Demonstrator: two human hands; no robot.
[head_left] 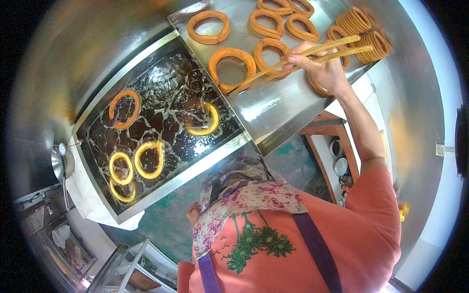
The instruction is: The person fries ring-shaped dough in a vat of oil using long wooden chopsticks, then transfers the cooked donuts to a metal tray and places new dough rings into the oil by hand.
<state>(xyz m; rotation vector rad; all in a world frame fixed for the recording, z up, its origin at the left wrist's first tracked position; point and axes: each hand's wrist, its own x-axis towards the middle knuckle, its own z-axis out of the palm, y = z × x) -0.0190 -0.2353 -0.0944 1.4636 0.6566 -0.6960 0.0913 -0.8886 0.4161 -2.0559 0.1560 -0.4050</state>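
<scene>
My right hand (317, 66) is closed around a pair of long wooden chopsticks (349, 40) over the metal tray (259, 105). The chopstick tips reach the lower edge of a brown fried dough ring (213, 68) near the fryer's side. To the left, the fryer (173, 183) holds dark bubbling oil. A browned ring (138, 105) floats in it, with paler yellow rings (160, 161) nearer me. A curved yellow piece (215, 119) lies partly under the oil on the right. Low beside my floral apron, my left hand (193, 213) has its fingers curled, with nothing visible in them.
More fried rings (266, 23) lie across the tray, and others stand in stacked rows (373, 47) at its far right. A metal ladle or lamp-like round (62, 150) hangs left of the fryer. Below the tray is a wooden-edged shelf (320, 151); a white rack (139, 268) stands lower left.
</scene>
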